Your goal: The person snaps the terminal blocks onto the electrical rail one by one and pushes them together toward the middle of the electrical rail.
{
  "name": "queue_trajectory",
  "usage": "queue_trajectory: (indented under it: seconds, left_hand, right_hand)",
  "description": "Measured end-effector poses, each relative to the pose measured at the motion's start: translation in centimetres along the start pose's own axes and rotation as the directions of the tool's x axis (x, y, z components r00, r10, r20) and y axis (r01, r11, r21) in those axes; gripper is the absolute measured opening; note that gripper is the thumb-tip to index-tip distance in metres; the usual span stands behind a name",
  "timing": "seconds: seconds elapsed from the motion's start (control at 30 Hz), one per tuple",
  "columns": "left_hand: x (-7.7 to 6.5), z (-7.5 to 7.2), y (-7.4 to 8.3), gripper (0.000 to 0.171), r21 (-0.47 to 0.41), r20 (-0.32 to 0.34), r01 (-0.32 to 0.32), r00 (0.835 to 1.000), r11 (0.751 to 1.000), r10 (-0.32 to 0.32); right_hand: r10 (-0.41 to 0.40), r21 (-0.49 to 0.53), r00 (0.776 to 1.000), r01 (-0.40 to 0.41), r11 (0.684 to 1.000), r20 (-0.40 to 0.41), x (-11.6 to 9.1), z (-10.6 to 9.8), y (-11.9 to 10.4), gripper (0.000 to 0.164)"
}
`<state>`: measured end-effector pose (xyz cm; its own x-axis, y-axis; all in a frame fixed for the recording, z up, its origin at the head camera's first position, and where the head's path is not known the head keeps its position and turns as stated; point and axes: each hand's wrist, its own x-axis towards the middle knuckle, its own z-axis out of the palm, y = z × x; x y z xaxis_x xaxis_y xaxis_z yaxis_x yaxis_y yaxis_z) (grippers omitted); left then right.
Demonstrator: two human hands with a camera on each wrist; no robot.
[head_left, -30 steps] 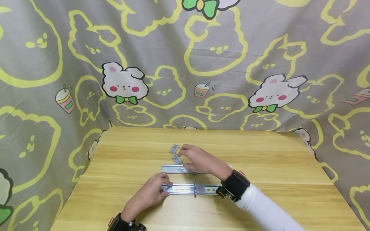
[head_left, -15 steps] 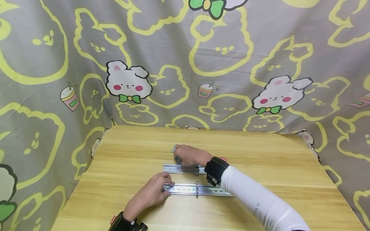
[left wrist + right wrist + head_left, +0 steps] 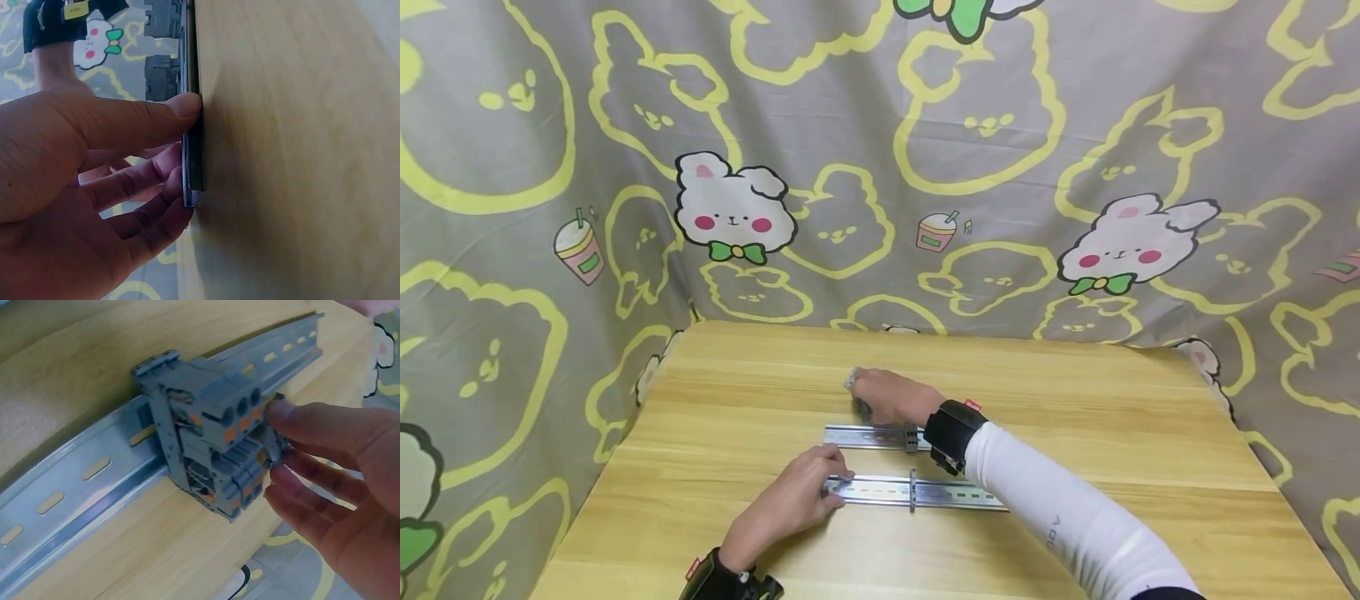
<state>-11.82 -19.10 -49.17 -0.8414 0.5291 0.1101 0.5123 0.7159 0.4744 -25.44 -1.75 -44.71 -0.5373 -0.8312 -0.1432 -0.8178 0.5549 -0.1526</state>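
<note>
My left hand [image 3: 793, 496] holds the left end of the near slotted metal DIN rail [image 3: 880, 492], thumb on one edge and fingers on the other. A thin grey piece [image 3: 913, 490] stands across that rail. Behind the far DIN rail [image 3: 850, 436], my right hand [image 3: 891, 398] pinches a small grey terminal block [image 3: 274, 445] between thumb and fingers; the hand hides much of it in the head view. Several grey terminal blocks with orange openings [image 3: 215, 437] sit clipped together on the far rail. Past my right fingertips, a loose grey piece [image 3: 850, 379] shows partly.
Both rails lie roughly parallel on the wooden table [image 3: 745, 392]. A grey curtain [image 3: 850, 167] with yellow outlines and white rabbits stands around the table's back and sides. My right forearm, in a white sleeve [image 3: 1052, 500], crosses over the right part of the rails.
My right hand has gone from hovering beside the loose grey blocks to pinching one of them, its wrist shifting left and up. My left hand has stayed on the near rail.
</note>
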Motion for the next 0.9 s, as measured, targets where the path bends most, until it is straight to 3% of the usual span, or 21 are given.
queue_trajectory:
  seconds: [0.13,0.23,0.7,0.9]
  left_hand:
    - [0.0,0.0,0.1,0.029,-0.013,0.01,0.013,1.0,1.0,-0.013]
    - [0.0,0.0,0.1,0.029,-0.02,0.015,0.012,1.0,1.0,-0.012]
    - [0.0,0.1,0.2,0.029,-0.015,-0.013,-0.017,1.0,1.0,0.017]
    - [0.0,0.0,0.0,0.029,-0.015,0.002,0.009,1.0,1.0,-0.009]
  right_hand:
    - [-0.018,-0.092,0.999,0.015,0.996,-0.032,0.1,0.3,0.0,0.024]
    - [-0.014,-0.104,0.999,0.01,0.994,-0.031,0.2,0.5,0.2,0.03]
    - [-0.008,0.055,1.0,0.007,0.998,0.016,0.2,0.7,1.5,0.032]
    - [-0.009,0.112,0.999,0.013,0.994,-0.042,-0.5,-0.4,1.7,0.037]
